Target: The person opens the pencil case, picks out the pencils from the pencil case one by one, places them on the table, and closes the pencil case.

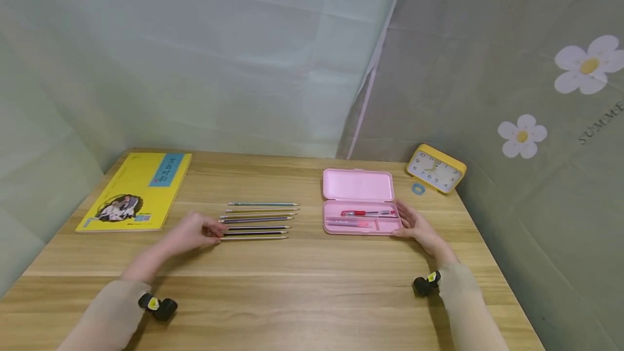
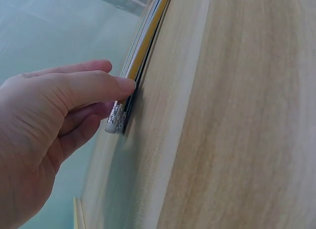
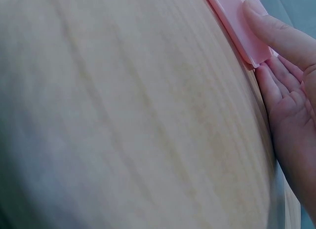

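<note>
Several pencils (image 1: pixel 258 227) lie side by side on the wooden table, eraser ends toward my left hand (image 1: pixel 193 232). That hand pinches the eraser end of the nearest one, a yellowish pencil (image 2: pixel 148 37), in the left wrist view. Right of the pencils stands a pink pencil case (image 1: pixel 358 184), its lid laid back. Inside are a red-and-clear pen (image 1: pixel 358 213) and a pink pen (image 1: pixel 347 223). My right hand (image 1: pixel 420 230) holds the case's right end, thumb on the front wall and fingers along the side, as the right wrist view shows.
A yellow book (image 1: pixel 131 188) lies at the table's far left. At the back right are a yellow alarm clock (image 1: pixel 435 169) and a small blue ring (image 1: pixel 418 189). Curtains (image 1: pixel 244 58) hang behind the table and along its right side.
</note>
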Demonstrator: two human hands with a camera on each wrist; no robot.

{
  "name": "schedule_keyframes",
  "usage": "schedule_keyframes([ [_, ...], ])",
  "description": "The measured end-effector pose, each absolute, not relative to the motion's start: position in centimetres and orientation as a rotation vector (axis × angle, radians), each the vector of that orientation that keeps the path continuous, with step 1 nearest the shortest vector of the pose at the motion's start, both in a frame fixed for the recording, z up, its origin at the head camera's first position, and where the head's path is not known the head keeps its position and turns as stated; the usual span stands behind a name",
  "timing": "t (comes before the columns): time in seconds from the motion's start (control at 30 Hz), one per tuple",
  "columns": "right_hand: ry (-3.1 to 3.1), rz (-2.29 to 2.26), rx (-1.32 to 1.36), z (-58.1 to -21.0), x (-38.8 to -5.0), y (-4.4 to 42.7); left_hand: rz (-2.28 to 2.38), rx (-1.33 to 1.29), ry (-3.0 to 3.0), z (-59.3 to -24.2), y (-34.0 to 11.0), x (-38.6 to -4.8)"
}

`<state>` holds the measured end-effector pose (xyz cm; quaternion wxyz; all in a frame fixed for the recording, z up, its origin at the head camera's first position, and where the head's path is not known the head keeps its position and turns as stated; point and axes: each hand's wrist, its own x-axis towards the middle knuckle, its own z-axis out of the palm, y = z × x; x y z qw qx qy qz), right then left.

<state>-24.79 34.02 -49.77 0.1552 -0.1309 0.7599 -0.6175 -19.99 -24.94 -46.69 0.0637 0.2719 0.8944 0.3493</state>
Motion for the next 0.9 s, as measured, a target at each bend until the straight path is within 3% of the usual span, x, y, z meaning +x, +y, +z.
schedule_keyframes([
  [0.9,2.175,-1.774,-0.35,-50.02,-24.94,34.08,0.843,0.849,2.821,-46.36,-24.52,-19.63],
])
